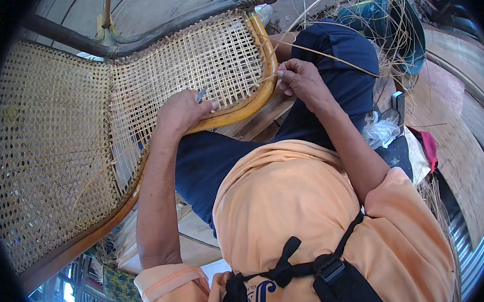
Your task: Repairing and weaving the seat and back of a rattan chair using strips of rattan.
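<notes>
A woven cane chair seat (192,60) with a yellow-brown rattan rim (245,110) lies before me, its weave an open grid. My left hand (181,113) rests on the near part of the rim. Its fingers are closed around a small grey, pointed, blade-like tool (201,95), most of which is hidden. At the right end of the seat, just beside the rim, my right hand (304,82) pinches a thin cane strand (271,78) that runs to the edge of the weave.
The finished-looking cane backrest (47,129) joins the seat at left. A dark pole (69,37) crosses behind it. Loose cane strands (349,0) tangle over a teal bucket (406,24) at far right. A crumpled plastic bag (380,132) lies beside my leg.
</notes>
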Motion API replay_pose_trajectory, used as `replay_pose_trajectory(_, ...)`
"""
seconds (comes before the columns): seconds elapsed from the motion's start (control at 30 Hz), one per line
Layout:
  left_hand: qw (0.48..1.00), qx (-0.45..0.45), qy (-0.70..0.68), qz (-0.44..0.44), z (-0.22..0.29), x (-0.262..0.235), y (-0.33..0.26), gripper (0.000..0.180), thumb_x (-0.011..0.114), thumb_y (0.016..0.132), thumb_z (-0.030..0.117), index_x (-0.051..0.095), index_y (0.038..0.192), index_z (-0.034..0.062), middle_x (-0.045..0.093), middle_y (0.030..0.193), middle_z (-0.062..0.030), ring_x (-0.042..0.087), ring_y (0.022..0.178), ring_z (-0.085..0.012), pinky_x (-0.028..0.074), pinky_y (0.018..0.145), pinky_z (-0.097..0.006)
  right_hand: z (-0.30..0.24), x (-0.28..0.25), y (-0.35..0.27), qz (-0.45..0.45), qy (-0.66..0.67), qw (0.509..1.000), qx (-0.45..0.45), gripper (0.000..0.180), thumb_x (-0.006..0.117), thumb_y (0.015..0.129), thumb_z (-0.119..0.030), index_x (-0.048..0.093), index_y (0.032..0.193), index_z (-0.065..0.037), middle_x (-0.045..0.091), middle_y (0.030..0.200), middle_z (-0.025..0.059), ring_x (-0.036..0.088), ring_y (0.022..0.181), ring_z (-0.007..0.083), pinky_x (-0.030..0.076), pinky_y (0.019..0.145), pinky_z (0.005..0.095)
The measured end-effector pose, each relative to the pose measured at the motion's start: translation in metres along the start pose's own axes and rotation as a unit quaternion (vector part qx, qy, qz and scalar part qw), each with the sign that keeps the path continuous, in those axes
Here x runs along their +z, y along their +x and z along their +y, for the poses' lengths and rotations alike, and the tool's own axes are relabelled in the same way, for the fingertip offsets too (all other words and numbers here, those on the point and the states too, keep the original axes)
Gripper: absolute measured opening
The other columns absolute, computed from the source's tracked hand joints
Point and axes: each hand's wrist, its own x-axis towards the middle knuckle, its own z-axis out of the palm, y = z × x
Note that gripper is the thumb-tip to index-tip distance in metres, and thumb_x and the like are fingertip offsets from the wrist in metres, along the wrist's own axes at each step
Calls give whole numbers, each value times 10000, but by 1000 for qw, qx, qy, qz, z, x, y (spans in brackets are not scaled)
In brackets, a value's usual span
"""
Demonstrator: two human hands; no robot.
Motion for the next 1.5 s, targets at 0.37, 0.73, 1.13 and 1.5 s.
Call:
replay_pose_trajectory(0.37, 993, 65, 102, 1, -10, -4, 7, 345, 592, 759, 303, 603, 729, -41, 558, 597, -162, 533, 544, -256, 444, 582, -401, 23, 10, 15, -18, -9, 996, -87, 68, 606, 862, -69, 644, 900, -28, 604, 767, -15, 504, 644, 54, 417, 627, 188)
replay_pose_trajectory(0.73, 978, 0, -162, -133, -34, -22, 9, 260, 550, 696, 228, 497, 582, 0, 416, 517, 0, 364, 501, -97, 322, 457, -307, 42, 31, 8, 85, -118, 983, -115, 73, 641, 804, -34, 662, 851, 18, 525, 999, 65, 504, 967, 129, 414, 850, 230)
replay_pose_trajectory(1.13, 980, -7, -171, -105, -28, -24, -5, 344, 626, 772, 274, 534, 635, -29, 424, 540, -39, 406, 536, -118, 373, 509, -329, 43, 18, -1, -8, -1, 989, -145, 235, 544, 824, 37, 611, 1045, -7, 534, 1076, 59, 530, 1013, 143, 407, 917, 241)
replay_pose_trajectory(1.5, 980, 127, 30, 152, 34, 4, -9, 198, 592, 826, 205, 636, 972, 80, 619, 957, -133, 616, 840, -317, 492, 750, -405, -13, 46, -15, 0, -445, 824, -350, 139, 603, 791, -77, 629, 928, -81, 587, 868, 95, 573, 855, 276, 472, 770, 361)
